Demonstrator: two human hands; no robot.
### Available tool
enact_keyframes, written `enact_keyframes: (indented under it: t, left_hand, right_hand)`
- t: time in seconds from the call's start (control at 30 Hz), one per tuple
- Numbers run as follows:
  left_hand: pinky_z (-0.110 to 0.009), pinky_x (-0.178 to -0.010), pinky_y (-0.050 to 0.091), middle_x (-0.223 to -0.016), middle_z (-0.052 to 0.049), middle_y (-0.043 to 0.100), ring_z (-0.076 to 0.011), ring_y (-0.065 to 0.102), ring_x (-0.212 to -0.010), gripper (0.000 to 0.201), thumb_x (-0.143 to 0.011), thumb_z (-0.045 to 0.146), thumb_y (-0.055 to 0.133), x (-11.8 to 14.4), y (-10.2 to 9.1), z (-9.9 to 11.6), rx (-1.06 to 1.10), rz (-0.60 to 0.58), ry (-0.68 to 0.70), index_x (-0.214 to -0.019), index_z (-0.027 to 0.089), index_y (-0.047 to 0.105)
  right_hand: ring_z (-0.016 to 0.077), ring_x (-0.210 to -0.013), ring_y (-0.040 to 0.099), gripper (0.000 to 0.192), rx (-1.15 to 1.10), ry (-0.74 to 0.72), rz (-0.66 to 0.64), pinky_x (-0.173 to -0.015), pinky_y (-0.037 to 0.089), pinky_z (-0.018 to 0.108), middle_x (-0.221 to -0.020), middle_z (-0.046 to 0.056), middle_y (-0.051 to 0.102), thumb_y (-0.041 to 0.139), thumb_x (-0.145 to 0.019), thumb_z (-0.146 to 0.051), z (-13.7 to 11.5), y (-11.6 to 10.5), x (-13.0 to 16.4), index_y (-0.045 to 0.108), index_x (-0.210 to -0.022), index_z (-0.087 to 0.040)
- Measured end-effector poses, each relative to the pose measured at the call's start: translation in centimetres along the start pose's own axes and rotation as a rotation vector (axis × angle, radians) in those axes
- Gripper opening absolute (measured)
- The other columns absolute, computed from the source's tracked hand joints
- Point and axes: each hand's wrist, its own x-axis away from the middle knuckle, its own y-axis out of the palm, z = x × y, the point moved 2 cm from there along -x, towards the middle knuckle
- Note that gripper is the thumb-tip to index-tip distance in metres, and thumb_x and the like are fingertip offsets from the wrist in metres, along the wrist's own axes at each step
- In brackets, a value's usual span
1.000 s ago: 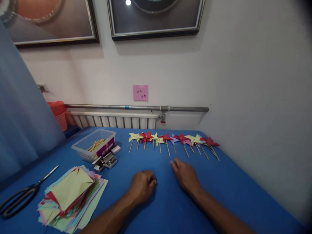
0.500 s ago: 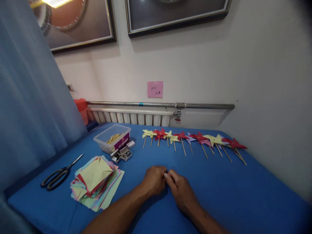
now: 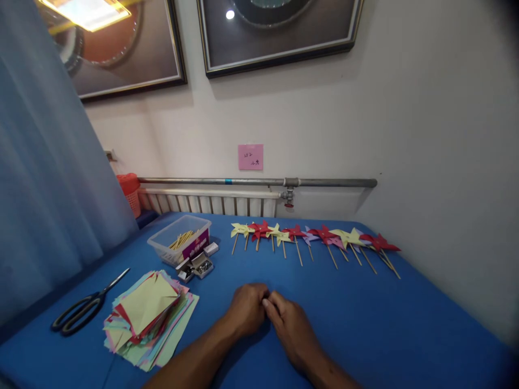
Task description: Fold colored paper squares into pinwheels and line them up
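— While the two hands are meeting at the near middle of the blue surface (image 3: 365, 324), what are you seeing in them?

— The left hand (image 3: 246, 309) is curling into a loose fist and the right hand (image 3: 292, 329) is lying beside it, fingertips touching. Whether either grip is pinching something, I cannot tell; anything there is hiding under the fingers.

— And the nearest things?

— The row of pinwheels (image 3: 314, 237) is lying just beyond the hands, running left to right along the far edge. Each stick's long axis is pointing towards the person, the right-hand ones slanting outward, with paper heads toward the wall.

— Any risks?

— I'm thinking a forearm sweeping forward is likely to knock those light sticks askew. The paper stack (image 3: 150, 319) is sitting fanned and loose at the left, so an elbow could be scattering it. The open pin box (image 3: 197, 266) beside the plastic tub (image 3: 180, 246) is looking easy to tip, and the scissors (image 3: 87, 308) are lying near the edge.
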Motion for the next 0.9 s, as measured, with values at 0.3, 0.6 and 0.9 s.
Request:
enact_keyframes:
  t: [0.3, 0.6, 0.9]
  left_hand:
    - [-0.026, -0.063, 0.035, -0.082, -0.004, 0.071, -0.0153, 0.059, -0.071, 0.014, -0.080, 0.015, 0.051, 0.04, -0.10, 0.06, 0.034, -0.001, -0.005, -0.079, 0.017, 0.065]
    - [-0.026, -0.062, 0.033, -0.080, -0.004, 0.070, -0.0150, 0.058, -0.070, 0.012, -0.078, 0.013, 0.051, -0.05, -0.25, 0.17, 0.012, -0.002, 0.010, -0.075, 0.017, 0.062]
    - [-0.025, -0.062, 0.034, -0.080, -0.003, 0.070, -0.0145, 0.058, -0.070, 0.014, -0.076, 0.012, 0.049, -0.04, -0.28, 0.12, 0.014, -0.008, 0.013, -0.075, 0.018, 0.062]
  right_hand:
    - [0.0166, -0.063, 0.058, 0.032, 0.005, -0.014, 0.004, -0.060, 0.036, 0.026, -0.069, 0.000, 0.065, 0.037, -0.099, -0.042, 0.32, 0.21, -0.05, 0.057, -0.081, -0.023]
    - [0.0168, -0.062, 0.057, 0.031, 0.028, 0.000, -0.002, -0.059, 0.035, 0.026, -0.067, -0.001, 0.063, 0.037, -0.098, -0.041, 0.35, 0.27, -0.10, 0.056, -0.080, -0.024]
    - [0.0164, -0.063, 0.058, 0.029, 0.029, 0.003, 0.001, -0.059, 0.034, 0.026, -0.069, -0.001, 0.066, 0.039, -0.098, -0.039, 0.35, 0.28, -0.10, 0.058, -0.082, -0.023]
